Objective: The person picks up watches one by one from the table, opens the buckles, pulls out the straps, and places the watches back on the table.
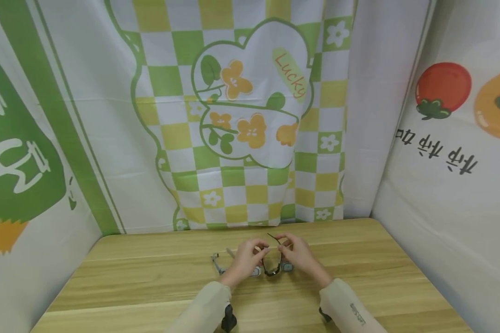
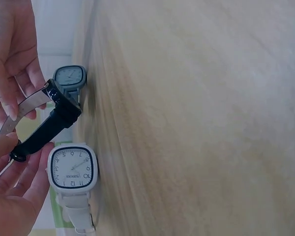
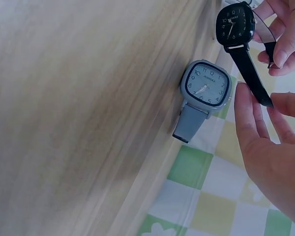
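Both hands hold a black watch [image 1: 272, 273] by its strap above the table, its square case hanging lowest. The left hand [image 1: 247, 258] pinches the buckle end of the strap, seen close in the left wrist view beside the watch [image 2: 44, 130]. At the strap's other end, the right hand [image 1: 298, 255] has thumb and fingers pinched on the tip, as the right wrist view shows on that hand [image 3: 270, 142]. A white watch [image 2: 73, 169] lies by the left hand. Near the right hand is a blue-grey watch [image 3: 206, 84], face showing.
Left of the left hand lies a grey strap-like piece [image 1: 217, 263], partly hidden by that hand. The wooden table [image 1: 150, 273] ends at a checkered curtain [image 1: 233, 185] behind. Printed cloths hang on both sides.
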Motion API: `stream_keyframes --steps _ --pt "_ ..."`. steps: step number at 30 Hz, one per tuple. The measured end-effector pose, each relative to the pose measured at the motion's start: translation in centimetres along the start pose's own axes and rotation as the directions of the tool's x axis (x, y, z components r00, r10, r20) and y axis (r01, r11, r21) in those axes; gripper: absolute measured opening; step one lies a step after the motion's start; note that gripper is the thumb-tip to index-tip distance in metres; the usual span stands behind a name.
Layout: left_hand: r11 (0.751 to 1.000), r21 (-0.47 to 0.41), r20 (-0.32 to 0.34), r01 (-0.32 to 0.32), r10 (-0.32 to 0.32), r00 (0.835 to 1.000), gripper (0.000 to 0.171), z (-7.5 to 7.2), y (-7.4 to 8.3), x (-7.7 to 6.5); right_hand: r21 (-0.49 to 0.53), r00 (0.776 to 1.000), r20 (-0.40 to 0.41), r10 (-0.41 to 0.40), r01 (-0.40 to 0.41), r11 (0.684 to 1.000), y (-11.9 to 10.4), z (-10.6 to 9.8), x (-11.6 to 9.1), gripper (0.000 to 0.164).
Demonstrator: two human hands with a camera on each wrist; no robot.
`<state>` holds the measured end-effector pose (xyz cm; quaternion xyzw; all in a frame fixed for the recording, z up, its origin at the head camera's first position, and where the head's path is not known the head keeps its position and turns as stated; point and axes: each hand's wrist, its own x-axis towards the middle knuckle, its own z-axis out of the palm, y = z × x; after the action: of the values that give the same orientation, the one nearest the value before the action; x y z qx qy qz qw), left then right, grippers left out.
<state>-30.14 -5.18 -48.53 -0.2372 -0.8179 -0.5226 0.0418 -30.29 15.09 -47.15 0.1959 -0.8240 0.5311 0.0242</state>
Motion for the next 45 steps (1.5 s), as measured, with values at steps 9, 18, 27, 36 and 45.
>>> stream_keyframes --steps 9,18,27,36,45 --pt "1.000 0.009 0.010 -0.018 0.018 1.000 0.017 -0.2 -0.6 0.2 -0.103 0.995 0.028 -0.098 0.100 0.990 0.7 0.0 0.9 0.028" --pt "1.000 0.003 -0.004 -0.021 0.021 1.000 0.016 -0.1 -1.0 0.7 -0.083 0.992 0.052 -0.117 0.121 0.989 1.2 -0.2 1.6 0.037" --pt "0.990 0.130 -0.040 -0.046 0.051 0.998 0.013 -0.1 -1.6 1.4 -0.051 0.991 0.098 -0.091 0.096 0.994 2.1 -0.8 2.5 0.039" --pt "0.992 0.126 -0.042 -0.009 0.014 0.999 0.013 -0.1 -1.8 1.7 -0.034 0.983 0.159 -0.095 0.102 0.994 2.9 -1.1 3.1 0.033" --pt "0.991 0.134 -0.015 0.012 -0.010 1.000 0.013 -0.3 -2.1 2.1 -0.037 0.967 0.219 -0.131 0.142 0.989 3.3 -1.2 3.7 0.033"
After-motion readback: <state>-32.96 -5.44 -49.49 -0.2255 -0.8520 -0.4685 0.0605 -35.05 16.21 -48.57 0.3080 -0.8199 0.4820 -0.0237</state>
